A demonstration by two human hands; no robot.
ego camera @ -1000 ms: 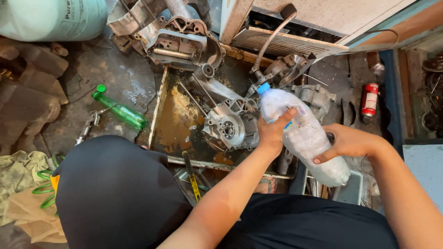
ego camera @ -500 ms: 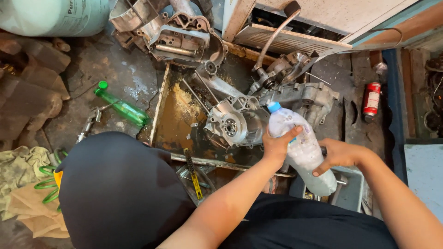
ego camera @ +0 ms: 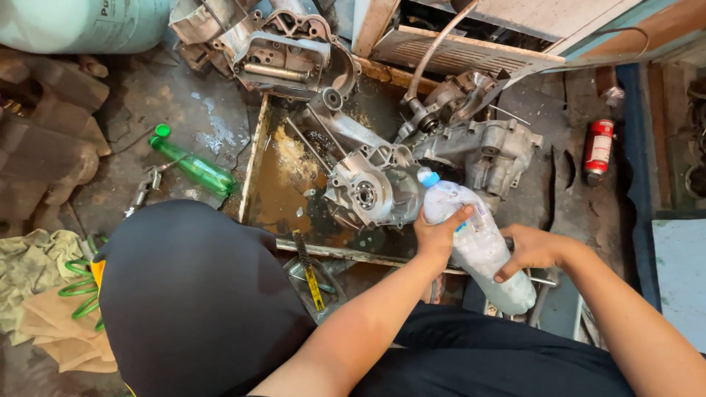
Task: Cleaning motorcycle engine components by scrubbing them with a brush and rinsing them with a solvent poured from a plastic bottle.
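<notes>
Both my hands hold a clear plastic bottle [ego camera: 478, 239] with a blue cap, tilted with the cap pointing up-left. My left hand [ego camera: 440, 234] wraps its upper part just below the neck. My right hand [ego camera: 531, 250] grips its lower body from the right. The bottle's cap sits right beside a grey metal engine casing [ego camera: 371, 191] lying in a shallow, oily metal tray [ego camera: 276, 184]. My dark-clothed knee [ego camera: 191, 294] fills the lower left.
More engine parts [ego camera: 478, 143] and a casing cover [ego camera: 290, 55] lie behind the tray. A green glass bottle [ego camera: 193, 165] lies on the dirty floor at left. A red spray can [ego camera: 599, 147] lies at right, rags [ego camera: 33, 294] at lower left, and a pale cylinder [ego camera: 81, 22] at top left.
The bottle has come down and closer to my body, its cap now next to the engine casing. Both hands kept their grip and the view shifted slightly.
</notes>
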